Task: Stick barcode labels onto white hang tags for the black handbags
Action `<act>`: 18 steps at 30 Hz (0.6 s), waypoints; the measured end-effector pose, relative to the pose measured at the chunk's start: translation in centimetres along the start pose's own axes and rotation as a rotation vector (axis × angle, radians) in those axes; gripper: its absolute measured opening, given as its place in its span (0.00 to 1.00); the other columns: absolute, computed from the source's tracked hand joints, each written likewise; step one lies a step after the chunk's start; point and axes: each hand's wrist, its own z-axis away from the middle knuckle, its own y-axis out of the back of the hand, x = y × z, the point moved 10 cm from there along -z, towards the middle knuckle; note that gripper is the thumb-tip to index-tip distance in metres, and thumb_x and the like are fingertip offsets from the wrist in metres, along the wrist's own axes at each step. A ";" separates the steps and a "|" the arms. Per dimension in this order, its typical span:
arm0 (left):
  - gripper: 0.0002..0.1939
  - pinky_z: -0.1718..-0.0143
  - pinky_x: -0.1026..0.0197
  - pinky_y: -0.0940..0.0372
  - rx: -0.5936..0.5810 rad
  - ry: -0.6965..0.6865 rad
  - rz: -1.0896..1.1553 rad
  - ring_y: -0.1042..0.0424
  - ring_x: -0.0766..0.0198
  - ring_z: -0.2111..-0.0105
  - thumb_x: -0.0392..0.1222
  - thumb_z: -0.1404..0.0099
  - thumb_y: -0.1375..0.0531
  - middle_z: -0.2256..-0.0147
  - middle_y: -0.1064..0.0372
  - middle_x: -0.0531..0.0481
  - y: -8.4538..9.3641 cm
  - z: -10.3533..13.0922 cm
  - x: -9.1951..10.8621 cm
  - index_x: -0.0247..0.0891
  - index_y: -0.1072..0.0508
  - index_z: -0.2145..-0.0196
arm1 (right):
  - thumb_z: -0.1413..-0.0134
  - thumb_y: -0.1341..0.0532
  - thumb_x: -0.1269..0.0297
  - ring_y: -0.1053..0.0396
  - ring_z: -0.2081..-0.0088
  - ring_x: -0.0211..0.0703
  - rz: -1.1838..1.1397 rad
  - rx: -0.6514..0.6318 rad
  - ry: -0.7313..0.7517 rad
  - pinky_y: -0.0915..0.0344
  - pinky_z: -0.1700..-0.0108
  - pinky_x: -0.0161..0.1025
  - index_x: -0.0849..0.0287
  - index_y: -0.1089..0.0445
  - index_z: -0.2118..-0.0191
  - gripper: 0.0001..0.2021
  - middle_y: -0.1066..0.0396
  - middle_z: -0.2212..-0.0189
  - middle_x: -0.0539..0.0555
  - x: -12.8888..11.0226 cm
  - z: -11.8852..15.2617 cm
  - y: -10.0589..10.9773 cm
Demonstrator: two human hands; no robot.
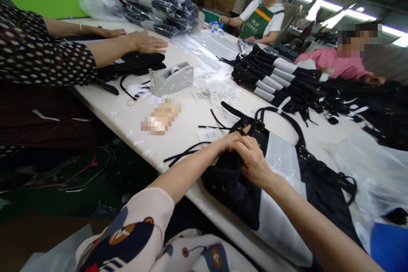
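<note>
A black handbag (321, 195) lies on the table in front of me, with a white wrapping sheet (283, 157) around its middle. At the bag's left end, my right hand (255, 161) is closed on the black material near the strap fittings. My left hand (234, 137) is at the same spot, closed on the bag and partly covered by my right hand. Exactly what the fingertips pinch is hidden. A looped handle (299, 129) stands up on the far side. Thin black cords (186, 152) trail leftward over the table, near a white printed tag (210, 134).
A grey tape dispenser (172, 78) stands beyond my hands, beside scattered white labels (216, 87). Stacked black bags (270, 72) lie farther back; plastic-wrapped ones (159, 6) are at far left. A co-worker's hands (148, 42) reach in from the left. Clear plastic (366, 170) lies at right.
</note>
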 end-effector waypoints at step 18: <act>0.25 0.61 0.61 0.39 -0.192 0.671 0.686 0.30 0.62 0.67 0.61 0.46 0.44 0.69 0.28 0.47 0.0 13.4 0.1 0.33 0.27 0.67 | 0.41 0.55 0.67 0.37 0.50 0.43 -0.385 0.059 -0.443 0.39 0.47 0.45 0.58 0.39 0.49 0.16 0.35 0.51 0.58 0.3 5.0 -2.0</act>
